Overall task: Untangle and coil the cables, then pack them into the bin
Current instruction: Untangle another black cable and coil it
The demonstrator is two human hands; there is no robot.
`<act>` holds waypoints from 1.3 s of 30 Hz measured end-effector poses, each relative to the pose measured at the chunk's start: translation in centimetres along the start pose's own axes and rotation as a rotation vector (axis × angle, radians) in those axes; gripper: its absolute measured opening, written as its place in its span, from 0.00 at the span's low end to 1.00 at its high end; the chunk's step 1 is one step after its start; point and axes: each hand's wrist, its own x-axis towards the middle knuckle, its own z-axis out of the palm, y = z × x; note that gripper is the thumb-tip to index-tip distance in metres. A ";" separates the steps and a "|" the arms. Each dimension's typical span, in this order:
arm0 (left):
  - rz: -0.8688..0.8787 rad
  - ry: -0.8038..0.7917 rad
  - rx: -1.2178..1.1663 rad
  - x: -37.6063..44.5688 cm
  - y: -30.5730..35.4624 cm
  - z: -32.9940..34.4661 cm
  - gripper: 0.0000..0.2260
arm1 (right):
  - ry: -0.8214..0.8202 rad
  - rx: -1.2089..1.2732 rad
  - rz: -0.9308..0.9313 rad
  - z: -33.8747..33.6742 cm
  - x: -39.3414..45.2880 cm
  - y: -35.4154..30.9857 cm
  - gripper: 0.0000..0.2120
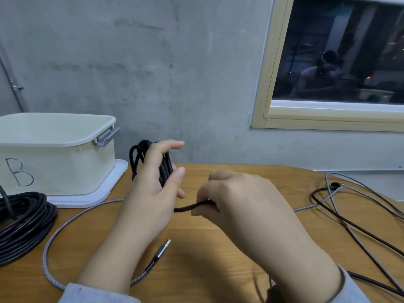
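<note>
One bin (59, 149), cream plastic, "B" drawn on its front, grey latch at the right rim, stands on a white lid or tray (113, 182) at the table's (218, 248) back left; interior not visible from this angle, contents cannot be told. Left hand (153, 182) holds a small black coil (140, 156) upright above the table, loops wrapped round the palm, thumb and index finger straight, other fingers hidden behind the loops. Right hand (236, 197) has fingers curled, pinching the black cable's free end (190, 207) just right of the coil; fingertips mostly hidden under the hand. Big black coiled cable (21, 221) lies at the left edge, cut off by the frame, just in front of the bin. Grey braided cable (63, 228) arcs across the table under both arms, its metal USB plug (162, 250) lying between the forearms. Loose dark and grey cables (349, 215) tangle at the right, running out of frame. Grey sleeves (91, 295) at bottom edge, cut off.
</note>
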 end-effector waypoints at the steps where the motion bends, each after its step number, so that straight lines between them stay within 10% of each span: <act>1: -0.025 -0.055 0.002 -0.1 0.0 0.1 0.19 | 0.002 0.009 -0.006 -0.5 0.0 0.0 0.20; 6: -0.129 -0.223 -0.085 -0.5 0.4 0.5 0.10 | 0.321 -0.002 -0.020 -1.8 -0.2 0.3 0.23; 9: -0.138 -0.328 -0.148 -0.7 0.5 0.7 0.28 | 0.411 0.074 -0.049 -1.6 -0.3 0.7 0.25; 13: -0.140 -0.400 -0.174 -0.8 0.7 1.2 0.29 | 0.435 0.047 -0.080 -1.4 -0.3 1.0 0.17; 21: -0.173 -0.333 -0.121 -0.7 0.7 1.2 0.19 | 0.423 -0.018 -0.086 -0.4 -0.2 1.4 0.12; 39: -0.213 -0.242 -0.318 -0.2 2.9 1.2 0.15 | 0.947 -0.169 0.046 0.5 -1.2 2.4 0.09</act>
